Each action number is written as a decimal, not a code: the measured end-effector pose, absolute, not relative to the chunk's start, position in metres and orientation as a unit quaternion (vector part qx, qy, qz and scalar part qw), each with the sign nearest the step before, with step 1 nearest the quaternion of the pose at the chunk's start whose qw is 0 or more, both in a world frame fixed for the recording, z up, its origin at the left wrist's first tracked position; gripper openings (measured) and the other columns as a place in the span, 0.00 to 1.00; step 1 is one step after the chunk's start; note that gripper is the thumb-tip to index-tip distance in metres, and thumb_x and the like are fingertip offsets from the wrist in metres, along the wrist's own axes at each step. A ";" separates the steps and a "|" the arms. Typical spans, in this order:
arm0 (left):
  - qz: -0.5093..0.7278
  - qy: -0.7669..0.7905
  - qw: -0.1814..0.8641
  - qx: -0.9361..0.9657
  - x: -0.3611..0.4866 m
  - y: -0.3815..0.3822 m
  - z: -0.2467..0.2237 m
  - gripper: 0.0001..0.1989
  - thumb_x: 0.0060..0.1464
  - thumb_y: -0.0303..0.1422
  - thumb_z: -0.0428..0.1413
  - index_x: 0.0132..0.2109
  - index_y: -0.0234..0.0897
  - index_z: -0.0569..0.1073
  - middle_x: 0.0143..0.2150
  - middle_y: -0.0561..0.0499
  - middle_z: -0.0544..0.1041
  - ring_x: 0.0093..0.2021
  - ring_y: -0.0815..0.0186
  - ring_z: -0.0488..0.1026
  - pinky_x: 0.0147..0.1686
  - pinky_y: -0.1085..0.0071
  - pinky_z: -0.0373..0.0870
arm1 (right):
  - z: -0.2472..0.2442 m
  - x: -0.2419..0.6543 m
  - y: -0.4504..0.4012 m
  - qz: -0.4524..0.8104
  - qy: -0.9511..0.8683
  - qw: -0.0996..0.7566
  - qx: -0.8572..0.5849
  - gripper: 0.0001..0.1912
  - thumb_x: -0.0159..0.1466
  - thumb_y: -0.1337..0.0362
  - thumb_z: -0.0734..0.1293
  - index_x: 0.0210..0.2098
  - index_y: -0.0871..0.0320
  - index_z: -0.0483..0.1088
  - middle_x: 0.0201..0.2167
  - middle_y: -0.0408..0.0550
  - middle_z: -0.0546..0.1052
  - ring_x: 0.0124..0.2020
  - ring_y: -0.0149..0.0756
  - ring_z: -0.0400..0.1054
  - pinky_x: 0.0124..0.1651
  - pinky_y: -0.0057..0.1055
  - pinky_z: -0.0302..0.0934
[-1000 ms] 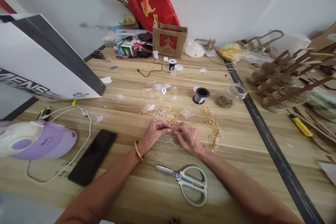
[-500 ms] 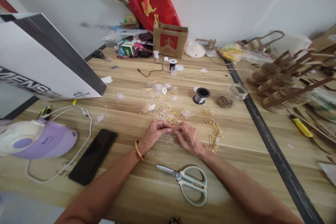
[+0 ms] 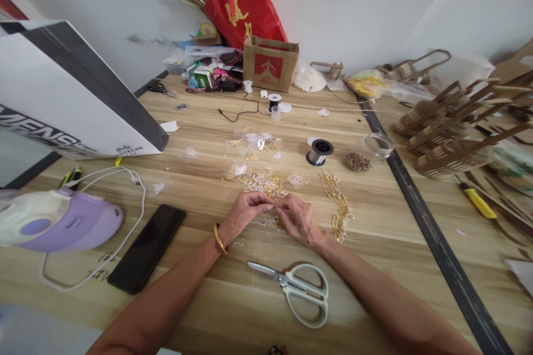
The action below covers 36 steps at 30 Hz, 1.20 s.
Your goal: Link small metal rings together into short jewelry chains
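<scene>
My left hand and my right hand meet fingertip to fingertip, both pinched on something too small to make out. Just beyond them lies a pile of gold and silver beads or charms. A silver chain rests on the table between and below the hands. Gold chains lie to the right of my right hand. Nearer to me are scissors with pale green handles, their blades pointing left. A small bag of rings sits beyond my right hand.
On the wooden table are a black phone, a purple device with a white cable, a wire spool, a jar of beads, a large white box, a yellow cutter and small woven baskets.
</scene>
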<state>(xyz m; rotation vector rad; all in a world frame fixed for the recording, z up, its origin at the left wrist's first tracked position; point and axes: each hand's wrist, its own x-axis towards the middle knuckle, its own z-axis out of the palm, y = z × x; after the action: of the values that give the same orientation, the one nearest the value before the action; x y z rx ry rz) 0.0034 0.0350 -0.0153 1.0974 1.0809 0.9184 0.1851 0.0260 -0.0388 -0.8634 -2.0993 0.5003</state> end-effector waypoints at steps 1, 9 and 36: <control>0.401 0.470 0.625 0.477 0.003 0.035 -0.015 0.10 0.37 0.31 0.66 0.30 0.32 0.78 0.27 0.51 0.78 0.29 0.69 0.72 0.34 0.73 0.67 | -0.039 0.185 0.026 0.197 -0.829 0.398 -0.341 0.04 0.65 0.68 0.60 0.40 0.56 0.65 0.32 0.49 0.73 0.33 0.36 0.68 0.34 0.32 0.64; 0.402 0.465 0.634 0.469 0.004 0.034 -0.013 0.10 0.37 0.30 0.66 0.30 0.31 0.77 0.27 0.51 0.78 0.29 0.69 0.72 0.33 0.74 0.67 | -0.038 0.185 0.025 0.205 -0.828 0.390 -0.346 0.04 0.65 0.68 0.60 0.39 0.56 0.65 0.31 0.48 0.72 0.32 0.35 0.67 0.34 0.32 0.63; 0.395 0.457 0.635 0.481 0.004 0.034 -0.014 0.11 0.40 0.35 0.65 0.30 0.32 0.78 0.27 0.51 0.79 0.30 0.67 0.74 0.36 0.71 0.70 | -0.037 0.185 0.025 0.204 -0.829 0.391 -0.344 0.04 0.65 0.68 0.60 0.39 0.56 0.65 0.32 0.49 0.73 0.33 0.36 0.68 0.34 0.32 0.64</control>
<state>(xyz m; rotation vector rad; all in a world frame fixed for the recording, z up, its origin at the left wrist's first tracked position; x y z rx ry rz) 0.0035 0.0339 -0.0137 1.1000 1.0448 0.9024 0.1849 0.0250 -0.0365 -0.8750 -2.1053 0.5177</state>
